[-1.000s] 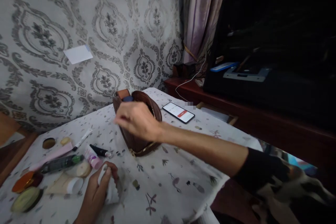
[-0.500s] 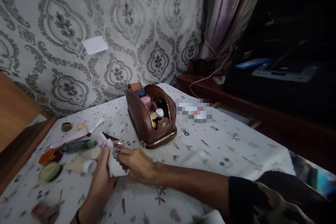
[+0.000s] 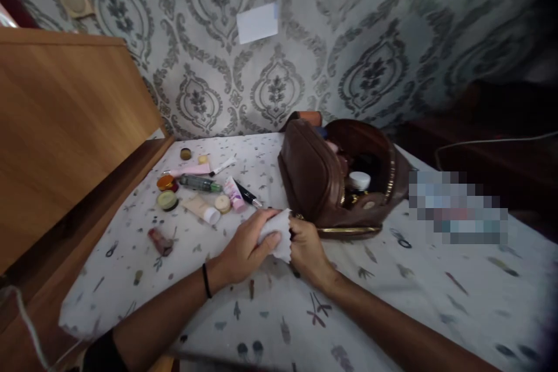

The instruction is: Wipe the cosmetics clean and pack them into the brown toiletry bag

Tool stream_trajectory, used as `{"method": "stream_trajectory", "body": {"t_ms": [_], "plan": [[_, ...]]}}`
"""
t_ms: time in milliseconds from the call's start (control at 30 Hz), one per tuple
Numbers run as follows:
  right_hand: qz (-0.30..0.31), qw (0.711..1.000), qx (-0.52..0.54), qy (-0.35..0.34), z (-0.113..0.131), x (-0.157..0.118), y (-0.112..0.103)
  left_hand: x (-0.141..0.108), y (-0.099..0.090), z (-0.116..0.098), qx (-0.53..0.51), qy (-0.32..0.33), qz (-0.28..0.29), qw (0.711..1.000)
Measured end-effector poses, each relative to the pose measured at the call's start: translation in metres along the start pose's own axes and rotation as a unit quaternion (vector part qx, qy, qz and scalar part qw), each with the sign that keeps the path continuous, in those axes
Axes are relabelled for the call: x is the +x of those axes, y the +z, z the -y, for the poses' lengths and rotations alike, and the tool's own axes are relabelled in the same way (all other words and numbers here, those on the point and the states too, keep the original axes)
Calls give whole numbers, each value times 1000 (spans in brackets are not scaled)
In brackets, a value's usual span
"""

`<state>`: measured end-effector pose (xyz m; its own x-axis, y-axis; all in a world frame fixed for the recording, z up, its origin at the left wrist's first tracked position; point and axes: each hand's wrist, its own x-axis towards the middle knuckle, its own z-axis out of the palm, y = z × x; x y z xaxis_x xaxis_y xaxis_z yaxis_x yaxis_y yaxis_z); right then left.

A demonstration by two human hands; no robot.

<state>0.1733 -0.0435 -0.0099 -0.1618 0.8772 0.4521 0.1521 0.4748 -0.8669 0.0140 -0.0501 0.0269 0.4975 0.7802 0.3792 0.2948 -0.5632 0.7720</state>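
Note:
Low in front of the brown leather cosmetic bag (image 3: pixel 307 171), my left hand (image 3: pixel 250 247) grips a white wipe (image 3: pixel 279 235) with a zigzag edge, thumb on top. My right hand (image 3: pixel 310 253) is closed against the wipe's right edge, its fingers curled. Whatever lies inside the wipe is hidden. Just beyond my left hand are a pink-and-white tube (image 3: pixel 235 195), a black pen-like stick (image 3: pixel 247 193) and a small round cream jar (image 3: pixel 222 204). The bag stands unzipped, with a white-capped container (image 3: pixel 360 181) showing among its contents.
Left of my hands lie a beige tube (image 3: pixel 200 208), a green bottle (image 3: pixel 199 182), a pink tube (image 3: pixel 192 170), several round jars and a reddish small item (image 3: pixel 160 241). A wooden panel (image 3: pixel 74 128) borders the left side; a blurred-out packet (image 3: pixel 457 206) lies right.
The view has swung left and down. The pink-and-white tube, earlier by my left hand, now lies apart from it on the table. Both hands still hold the wipe.

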Motion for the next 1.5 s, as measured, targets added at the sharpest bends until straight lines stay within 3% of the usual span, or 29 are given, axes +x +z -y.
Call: {"method": "stream_trajectory", "body": {"t_ms": [200, 367, 467, 567, 633, 667, 733, 800, 867, 1033, 1200, 1333, 1500], "plan": [[-17, 998, -54, 13, 4, 0, 5, 1, -6, 5, 4, 15, -27, 1000], [-12, 995, -94, -43, 11, -1, 6, 6, -20, 11, 45, 4, -102, 994], [11, 993, -101, -59, 12, -2, 4, 12, -39, 16, 63, -18, -175, 982], [19, 993, -104, -55, 11, -2, 3, 19, -72, 24, 125, -34, -249, 960], [21, 993, -105, -44, 9, -2, 3, 20, -103, 30, 234, -49, -294, 926], [24, 993, -106, -39, 9, -2, 3, 19, -119, 33, 300, -72, -323, 895], [33, 993, -108, -34, 8, -3, 4, 14, -151, 40, 401, -173, -371, 819], [41, 992, -111, -33, 9, -4, 5, 6, -175, 48, 447, -320, -371, 748], [47, 991, -116, -36, 10, -4, 5, -2, -191, 59, 443, -381, -362, 726], [63, 989, -127, -40, 13, -5, 5, -8, -200, 86, 410, -468, -300, 723], [74, 988, -129, -48, 14, -5, 5, -4, -199, 101, 400, -484, -256, 735], [82, 987, -132, -42, 14, -5, 5, -5, -196, 101, 405, -474, -266, 735], [83, 988, -127, -40, 14, -4, 6, -5, -197, 86, 421, -443, -327, 721]]}}
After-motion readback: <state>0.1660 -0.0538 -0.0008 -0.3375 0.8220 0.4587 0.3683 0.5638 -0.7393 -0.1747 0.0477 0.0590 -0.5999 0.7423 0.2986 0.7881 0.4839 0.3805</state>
